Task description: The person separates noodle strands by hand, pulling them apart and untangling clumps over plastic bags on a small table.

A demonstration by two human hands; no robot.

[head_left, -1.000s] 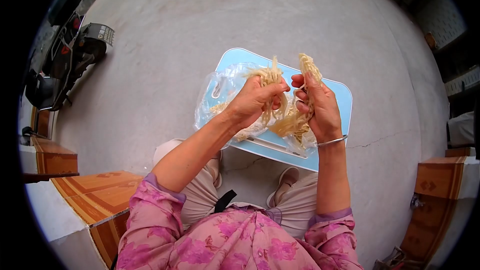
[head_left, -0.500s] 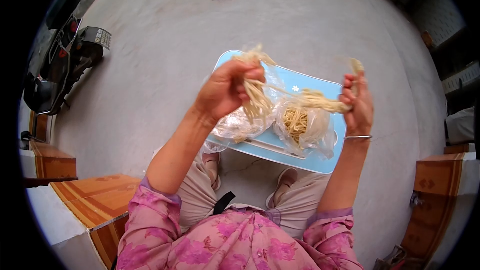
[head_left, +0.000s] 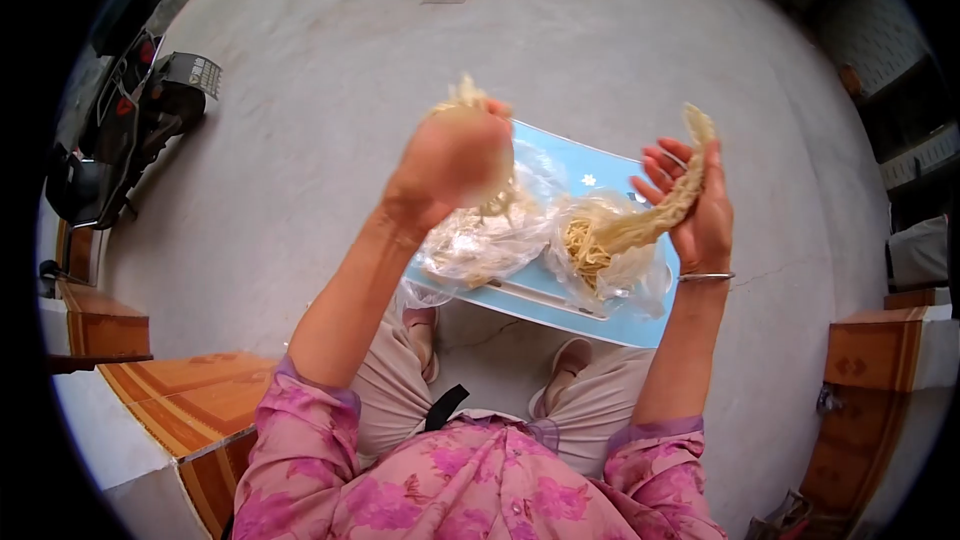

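My left hand (head_left: 452, 165) is closed around a bunch of pale noodles (head_left: 464, 94), blurred by motion; strands stick out above the fist and hang below it. In my right hand (head_left: 712, 225) a thick bundle of noodles (head_left: 662, 218) lies across the palm under the thumb, its fingers loosely curled. That bundle's lower end droops over an open plastic bag (head_left: 645, 275) with more noodles (head_left: 583, 252) inside. Beneath my left hand a larger clear plastic bag (head_left: 465, 255) holds pale, floury-looking contents. Both bags rest on a small light-blue table (head_left: 570, 148).
The low table stands before my knees on a grey concrete floor (head_left: 330, 120). Orange-brown tiled ledges (head_left: 190, 395) flank me on both sides. A parked motorbike (head_left: 150, 110) is at the far left, and dark shelving (head_left: 910, 130) at the far right.
The strands that stretched between my hands have parted. My left hand has shifted slightly left, and the bundle in my right hand now hangs down toward the right bag, with the fingers looser.
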